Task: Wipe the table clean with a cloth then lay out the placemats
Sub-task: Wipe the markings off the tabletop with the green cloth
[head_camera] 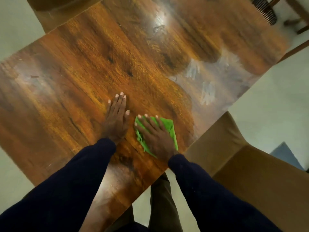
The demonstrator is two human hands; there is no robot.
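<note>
Pressing one green cloth (168, 129) flat, lower centre of frame: right hand (155, 134), fingers spread. Left hand (117, 118) just beside it, open-palmed on one wooden table (83, 67). Two brown chairs (250, 164).

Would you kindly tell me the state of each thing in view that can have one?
Table: glossy, with pale smears near its right edge.
Green cloth: bunched, lying on the wood.
Right hand: fingers straight and spread, pressing on the cloth.
Left hand: flat, fingers straight, resting on bare wood.
</note>
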